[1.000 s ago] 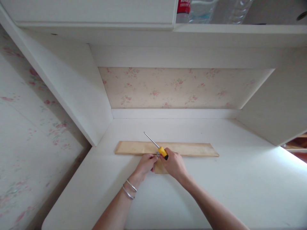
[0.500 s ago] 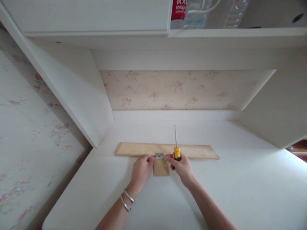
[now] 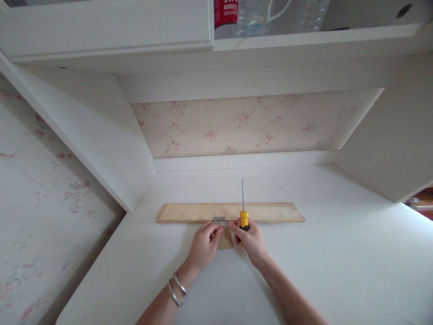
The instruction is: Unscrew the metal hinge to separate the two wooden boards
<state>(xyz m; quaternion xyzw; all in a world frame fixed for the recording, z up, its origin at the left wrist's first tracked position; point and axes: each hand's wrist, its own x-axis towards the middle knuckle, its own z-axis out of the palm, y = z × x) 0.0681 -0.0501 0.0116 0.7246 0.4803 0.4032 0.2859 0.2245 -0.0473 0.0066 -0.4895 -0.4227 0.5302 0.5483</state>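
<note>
A long wooden board [image 3: 270,212] lies across the white desk [image 3: 331,253]. A small metal hinge [image 3: 219,220] sits at its near edge, joined to a small wooden block [image 3: 226,241] that my hands partly cover. My left hand [image 3: 203,248], with two bangles on the wrist, rests on the block with its fingertips at the hinge. My right hand [image 3: 252,241] grips a yellow-handled screwdriver [image 3: 243,212], its shaft pointing away from me over the board. The right hand's fingertips also touch the block beside the hinge.
The desk sits in a white alcove with side panels left and right and floral wallpaper [image 3: 243,124] at the back. A shelf above holds clear plastic bottles [image 3: 257,16], one with a red label. A floral wall runs along the left.
The screwdriver swung from pointing up-left to pointing straight away. My hands parted, uncovering the hinge, then my left fingers came back onto it. The view shifted slightly.
</note>
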